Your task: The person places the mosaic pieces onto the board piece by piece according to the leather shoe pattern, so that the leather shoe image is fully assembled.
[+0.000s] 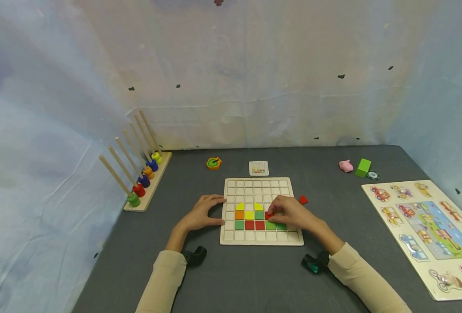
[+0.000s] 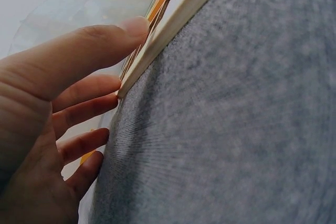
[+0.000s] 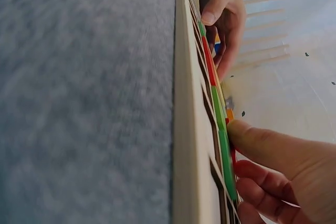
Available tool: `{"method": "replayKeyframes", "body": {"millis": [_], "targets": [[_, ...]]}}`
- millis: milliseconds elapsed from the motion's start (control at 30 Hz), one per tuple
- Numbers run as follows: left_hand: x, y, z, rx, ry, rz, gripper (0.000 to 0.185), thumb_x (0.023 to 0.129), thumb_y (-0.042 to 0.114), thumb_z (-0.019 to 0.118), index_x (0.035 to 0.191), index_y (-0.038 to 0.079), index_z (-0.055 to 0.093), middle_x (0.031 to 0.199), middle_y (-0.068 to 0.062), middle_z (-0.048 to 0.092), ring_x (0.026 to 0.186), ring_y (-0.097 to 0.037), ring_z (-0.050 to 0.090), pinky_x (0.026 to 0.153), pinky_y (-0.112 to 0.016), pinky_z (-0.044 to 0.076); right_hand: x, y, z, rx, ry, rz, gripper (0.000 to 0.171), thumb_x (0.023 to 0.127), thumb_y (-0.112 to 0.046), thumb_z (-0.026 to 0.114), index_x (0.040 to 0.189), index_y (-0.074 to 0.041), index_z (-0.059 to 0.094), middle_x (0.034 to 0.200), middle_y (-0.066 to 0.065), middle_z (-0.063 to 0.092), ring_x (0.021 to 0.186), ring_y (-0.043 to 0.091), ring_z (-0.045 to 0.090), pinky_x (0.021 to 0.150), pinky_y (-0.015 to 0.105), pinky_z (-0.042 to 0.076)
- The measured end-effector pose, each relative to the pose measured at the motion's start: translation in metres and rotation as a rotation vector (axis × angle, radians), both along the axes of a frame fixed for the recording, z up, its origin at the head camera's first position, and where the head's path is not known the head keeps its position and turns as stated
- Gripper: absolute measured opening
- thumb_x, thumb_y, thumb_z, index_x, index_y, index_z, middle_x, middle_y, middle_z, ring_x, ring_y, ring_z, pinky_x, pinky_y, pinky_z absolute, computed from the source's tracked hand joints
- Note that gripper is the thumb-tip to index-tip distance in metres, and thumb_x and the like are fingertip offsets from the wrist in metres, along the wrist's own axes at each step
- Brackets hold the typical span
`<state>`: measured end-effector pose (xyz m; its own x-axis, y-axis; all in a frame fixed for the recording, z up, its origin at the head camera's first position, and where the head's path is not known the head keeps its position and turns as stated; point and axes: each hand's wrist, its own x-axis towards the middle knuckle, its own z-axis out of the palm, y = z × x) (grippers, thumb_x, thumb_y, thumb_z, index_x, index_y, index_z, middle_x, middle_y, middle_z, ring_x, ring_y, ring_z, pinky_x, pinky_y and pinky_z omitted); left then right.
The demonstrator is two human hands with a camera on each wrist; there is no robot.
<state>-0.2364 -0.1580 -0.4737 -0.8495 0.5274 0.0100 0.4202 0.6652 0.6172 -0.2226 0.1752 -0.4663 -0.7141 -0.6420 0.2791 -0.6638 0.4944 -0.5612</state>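
A wooden grid board lies on the dark table, with coloured square tiles and two yellow rounded-corner tiles set in its middle rows. My left hand rests at the board's left edge, thumb and fingertips touching the rim, fingers loosely extended. With thumb and fingers my right hand pinches a red tile over the right part of the pattern, beside a green tile. The right wrist view shows those fingertips right at the row of tiles; the hand covers some cells behind it.
A small pattern card lies behind the board, a loose red piece at its right. A peg stacker stands left. A round toy, pink pig, green block and vehicle puzzle lie around.
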Motion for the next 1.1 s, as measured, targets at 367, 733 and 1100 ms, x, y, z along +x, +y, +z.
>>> {"method": "replayKeyframes", "body": {"millis": [367,733,1100], "targets": [[0.001,0.000,0.002,0.001,-0.014,0.009,0.069,0.077,0.039,0.076,0.136,0.015,0.049,0.143,-0.005,0.040,0.130,-0.028,0.028,0.103,-0.053,0.026,0.001,0.000,0.002,-0.009,-0.013,0.002,0.010,0.082,-0.017,0.073,0.091,-0.013,0.071,0.092,0.000,0.062,0.083,0.013,0.055,0.071,0.027,0.046],[0.000,-0.001,0.000,-0.001,-0.006,-0.001,0.069,0.077,0.040,0.075,0.136,0.016,0.049,0.143,-0.004,0.039,0.130,-0.027,0.028,0.103,-0.053,0.026,-0.004,0.027,0.006,-0.054,0.068,-0.094,0.015,0.082,-0.007,0.071,0.097,-0.007,0.070,0.090,0.004,0.062,0.071,0.011,0.051,0.060,0.028,0.045],[0.000,0.000,0.001,0.006,-0.005,0.001,0.069,0.077,0.040,0.075,0.136,0.016,0.049,0.142,-0.004,0.041,0.130,-0.028,0.027,0.103,-0.054,0.026,-0.013,0.079,0.002,-0.037,0.113,-0.240,0.024,0.081,0.007,0.067,0.103,-0.003,0.069,0.101,0.011,0.062,0.089,0.023,0.059,0.073,0.044,0.049]]}}
